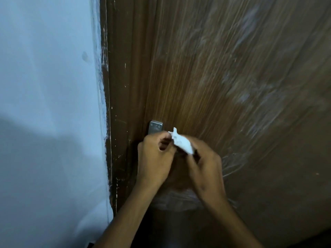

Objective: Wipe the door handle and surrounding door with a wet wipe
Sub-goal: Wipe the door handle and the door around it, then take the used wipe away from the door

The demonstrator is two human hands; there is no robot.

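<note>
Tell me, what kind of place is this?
Probably indoors in a home or other building, right at a doorway: a brown wooden door with a metal handle plate beside a pale painted wall.

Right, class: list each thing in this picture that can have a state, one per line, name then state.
wet wipe: crumpled, held between both hands
left hand: fingers pinching the wipe's end
right hand: gripping the wipe
metal handle plate: top showing, rest hidden behind the hands
door: brown, streaked with whitish smears
wall: white, partly in shadow
</note>
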